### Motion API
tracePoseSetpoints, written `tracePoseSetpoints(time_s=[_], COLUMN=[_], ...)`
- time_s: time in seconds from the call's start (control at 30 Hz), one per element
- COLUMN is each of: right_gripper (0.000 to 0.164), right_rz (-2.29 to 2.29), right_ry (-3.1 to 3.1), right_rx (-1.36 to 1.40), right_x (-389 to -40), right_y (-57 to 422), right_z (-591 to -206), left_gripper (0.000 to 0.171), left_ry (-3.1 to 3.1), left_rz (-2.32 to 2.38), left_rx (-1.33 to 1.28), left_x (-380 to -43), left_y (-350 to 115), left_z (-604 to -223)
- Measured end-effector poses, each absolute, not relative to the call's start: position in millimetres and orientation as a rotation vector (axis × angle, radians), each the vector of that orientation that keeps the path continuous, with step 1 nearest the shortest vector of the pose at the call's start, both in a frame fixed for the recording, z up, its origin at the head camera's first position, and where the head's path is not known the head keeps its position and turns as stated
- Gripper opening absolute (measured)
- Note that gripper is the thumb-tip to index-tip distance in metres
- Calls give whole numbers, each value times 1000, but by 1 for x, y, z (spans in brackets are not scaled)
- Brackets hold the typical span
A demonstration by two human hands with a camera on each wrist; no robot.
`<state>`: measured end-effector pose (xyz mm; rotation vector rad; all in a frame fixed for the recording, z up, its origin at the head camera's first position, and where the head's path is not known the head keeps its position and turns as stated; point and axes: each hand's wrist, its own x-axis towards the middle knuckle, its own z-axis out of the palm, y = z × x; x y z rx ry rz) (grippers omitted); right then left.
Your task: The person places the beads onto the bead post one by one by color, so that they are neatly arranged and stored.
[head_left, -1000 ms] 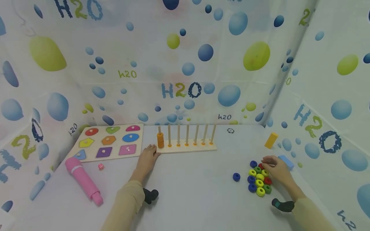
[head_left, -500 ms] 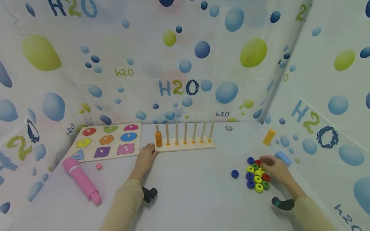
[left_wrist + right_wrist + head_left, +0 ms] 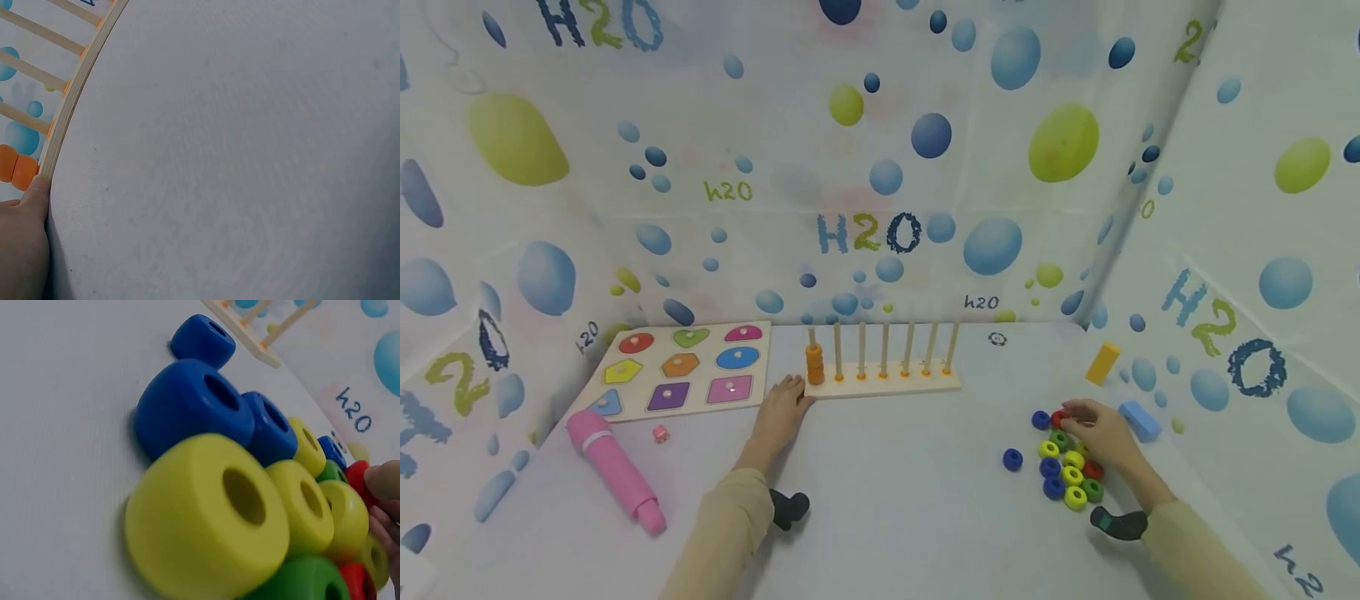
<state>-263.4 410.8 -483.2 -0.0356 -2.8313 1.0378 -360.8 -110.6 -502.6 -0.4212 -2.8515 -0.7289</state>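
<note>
My left hand (image 3: pixel 779 414) grips the left end of a wooden peg board (image 3: pixel 891 385), its thumb (image 3: pixel 37 190) against the front edge. Several orange beads (image 3: pixel 815 365) are stacked on the leftmost peg; the other pegs stand bare above small orange rings. Over on the right, my right hand (image 3: pixel 1103 432) pinches a red bead (image 3: pixel 1057 419) between thumb and fingers at the far side of a cluster of blue, yellow, green and red beads. A yellow bead (image 3: pixel 206 519) is nearest the right wrist camera. One blue bead (image 3: pixel 1012 459) lies apart, left of the cluster.
A shape puzzle board (image 3: pixel 688 371) lies at the back left, with a pink microphone-like toy (image 3: pixel 617 471) and a small pink cube (image 3: pixel 660 433) before it. Beyond the right hand are a yellow block (image 3: pixel 1102 363) and a blue block (image 3: pixel 1141 422). Patterned curtains stand behind and beside the table.
My right hand has shifted a little left, and the red bead with it. The blue bead beside it has also slid left. My left hand stays at the peg board's end.
</note>
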Motion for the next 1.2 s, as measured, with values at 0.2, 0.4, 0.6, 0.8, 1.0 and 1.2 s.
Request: tracePoseSetpoints(time_s=[0.2, 0.4, 0.6, 0.8, 1.0, 1.2], right_gripper=[45, 37, 30, 28, 27, 26], right_rz=[1089, 1197, 1293, 1371, 1390, 1465], right_ry=[-2692, -2623, -2483, -2403, -2394, -2356], right_rx=[82, 196, 391, 556, 645, 655], right_x=[-280, -306, -335, -355, -370, -381], right_y=[386, 336, 273, 213, 165, 132], right_z=[-473, -454, -439, -421, -404, -394], left_gripper=[49, 50, 48, 48, 47, 45], left_ry=[-2871, -2886, -2853, -2845, -2821, -2810], left_rz=[-716, -697, -709, -701, -723, -731], left_rx=[-381, -372, -386, -382, -397, -426], left_x=[-361, -363, -364, -363, -361, -358], left_y=[-115, -118, -119, -117, -114, -110], left_z=[-501, -500, -503, -505, -503, -503])
